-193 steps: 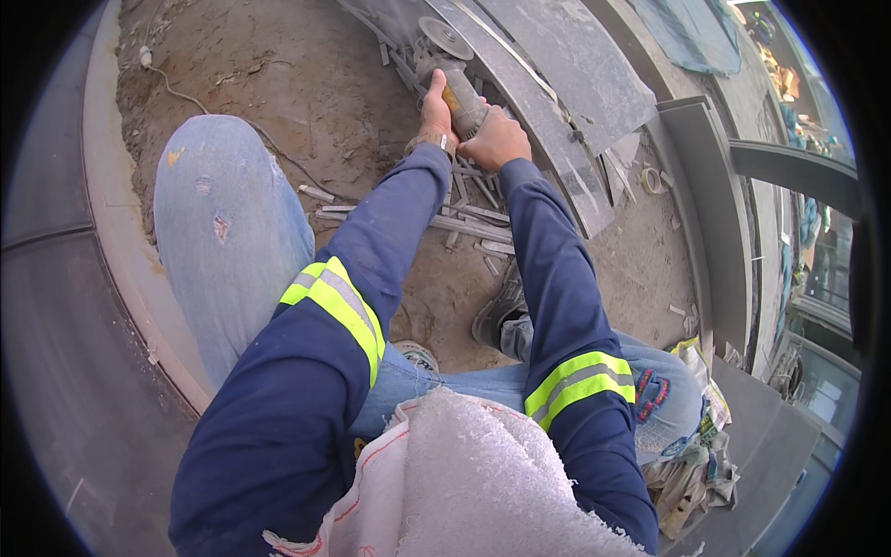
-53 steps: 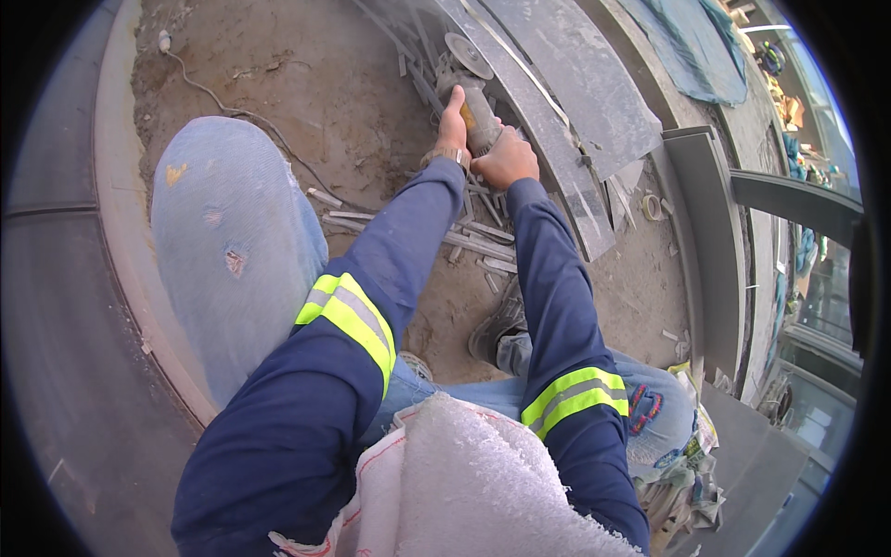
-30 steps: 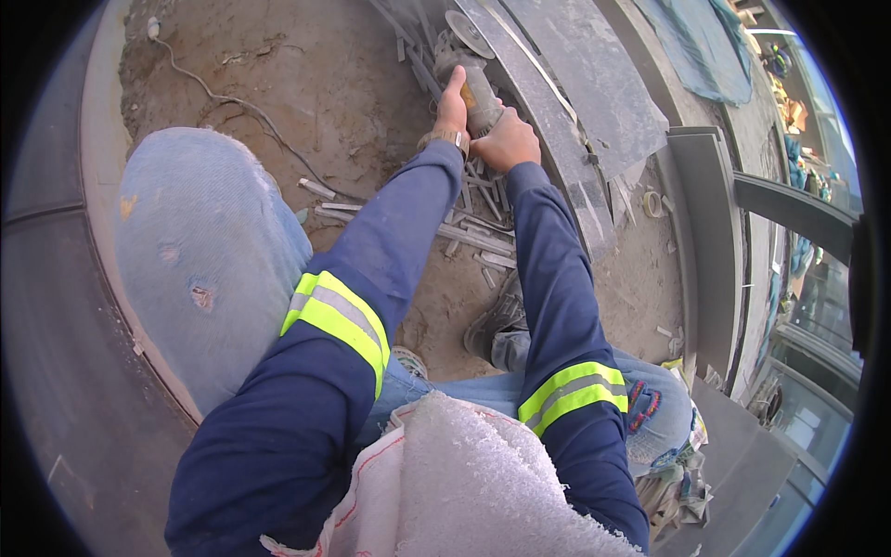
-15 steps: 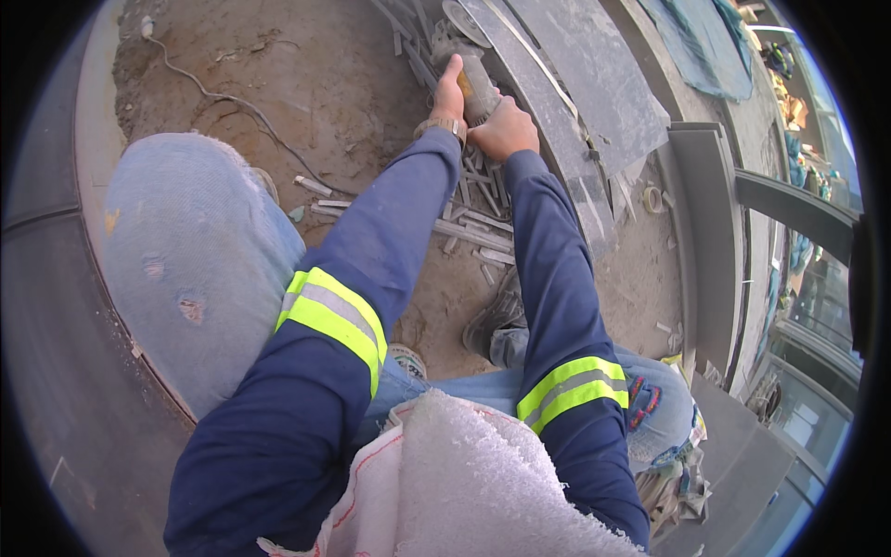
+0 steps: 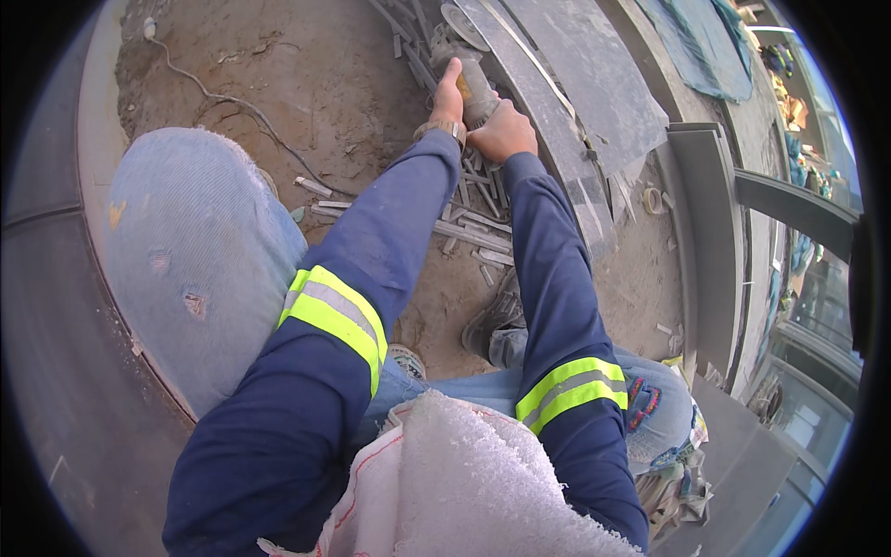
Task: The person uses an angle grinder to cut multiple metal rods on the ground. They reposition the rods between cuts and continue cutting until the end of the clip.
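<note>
Both of my hands are wrapped round a dusty angle grinder point(image 5: 475, 88) at the top middle. My left hand point(image 5: 448, 100) grips its body on the left, thumb stretched along the casing. Further back on the body, my right hand point(image 5: 504, 130) is closed; its fingertips are partly hidden. The grinder's round disc point(image 5: 466, 28) lies at the edge of a long grey slab point(image 5: 548, 93); whether it touches the slab I cannot tell. Thin cut strips point(image 5: 478, 237) of the same grey material are scattered on the ground beneath my forearms.
A pale cable point(image 5: 223, 97) runs across the dirt at the left. To the right stand a grey metal beam point(image 5: 710, 213) and a roll of tape point(image 5: 652, 200). Blue cloth point(image 5: 701, 46) hangs at the upper right. My bent left knee point(image 5: 190, 223) is close to my left arm.
My hands and the grinder stay almost in the same place. The disc sits very slightly lower in the picture, and my left knee has shifted a little.
</note>
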### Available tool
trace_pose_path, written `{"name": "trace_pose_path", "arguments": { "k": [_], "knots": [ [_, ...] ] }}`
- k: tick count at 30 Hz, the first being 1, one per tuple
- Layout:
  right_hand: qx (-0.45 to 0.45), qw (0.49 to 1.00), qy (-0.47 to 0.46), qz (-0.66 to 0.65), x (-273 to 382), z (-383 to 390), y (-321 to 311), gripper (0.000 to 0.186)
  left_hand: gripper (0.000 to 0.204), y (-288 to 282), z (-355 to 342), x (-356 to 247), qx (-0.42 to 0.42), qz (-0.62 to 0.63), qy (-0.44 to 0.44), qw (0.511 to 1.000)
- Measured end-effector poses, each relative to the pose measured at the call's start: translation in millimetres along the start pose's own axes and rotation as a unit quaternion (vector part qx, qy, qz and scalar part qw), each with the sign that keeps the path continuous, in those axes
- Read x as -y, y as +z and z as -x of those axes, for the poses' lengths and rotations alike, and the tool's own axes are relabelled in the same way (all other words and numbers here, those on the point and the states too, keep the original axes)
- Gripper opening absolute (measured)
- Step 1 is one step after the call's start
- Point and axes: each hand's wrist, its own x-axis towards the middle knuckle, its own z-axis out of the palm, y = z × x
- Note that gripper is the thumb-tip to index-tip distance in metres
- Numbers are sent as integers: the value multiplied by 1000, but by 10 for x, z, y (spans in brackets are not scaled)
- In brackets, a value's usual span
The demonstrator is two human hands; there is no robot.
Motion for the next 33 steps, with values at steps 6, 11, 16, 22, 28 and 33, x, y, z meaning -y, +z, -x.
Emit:
{"name": "trace_pose_path", "arguments": {
  "k": [6,11,16,22,28,33],
  "knots": [
    [-5,1000,-8,6,-72,103,14,80,59,15,131,72,-10,0,-4,1000],
    [-10,1000,-9,5,-177,141,73,82,61,34,227,116,-20,9,-26,999],
    [8,1000,0,-1,-198,251,24,87,61,46,316,173,-19,9,-31,999],
    [9,1000,-3,9,-247,322,32,93,62,49,404,213,-11,5,-25,1000],
    [12,1000,-4,5,-274,353,48,96,61,38,464,227,-12,-9,-24,1000],
    [7,1000,-7,5,-275,398,40,96,61,32,468,244,-13,-1,-25,1000]
  ]
}}
